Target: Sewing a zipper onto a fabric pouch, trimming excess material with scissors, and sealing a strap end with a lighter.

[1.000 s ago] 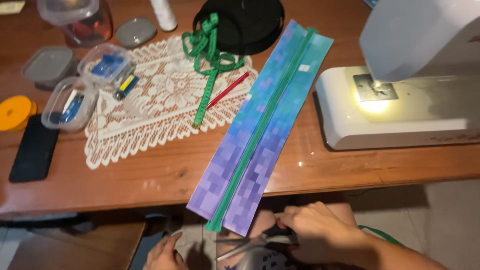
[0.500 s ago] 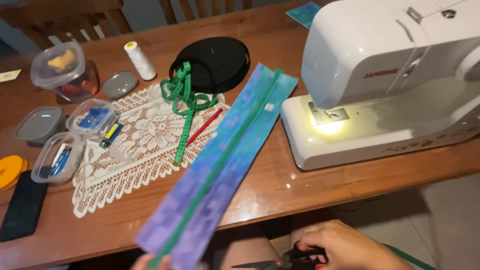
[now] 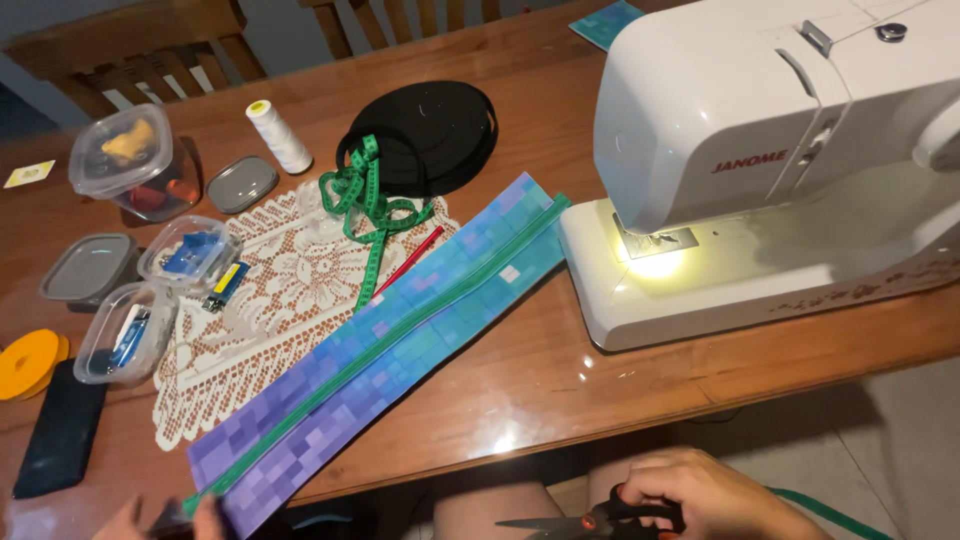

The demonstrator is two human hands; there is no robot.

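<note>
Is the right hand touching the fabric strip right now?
Apart. The head view shows the right hand holding scissors below the table edge, with bare wood and a gap between it and the fabric strip.

Long purple-blue pixel-patterned fabric strip with green zipper down middle, flat, diagonal, left of sewing machine. Black-and-red scissors below machine, blades pointing left.

The right hand sits low at the bottom edge, knuckles up, fingers curled closed through looped handles. The left hand barely shows at the lower left corner, fingertips pinched together, wrist out of view.
</note>
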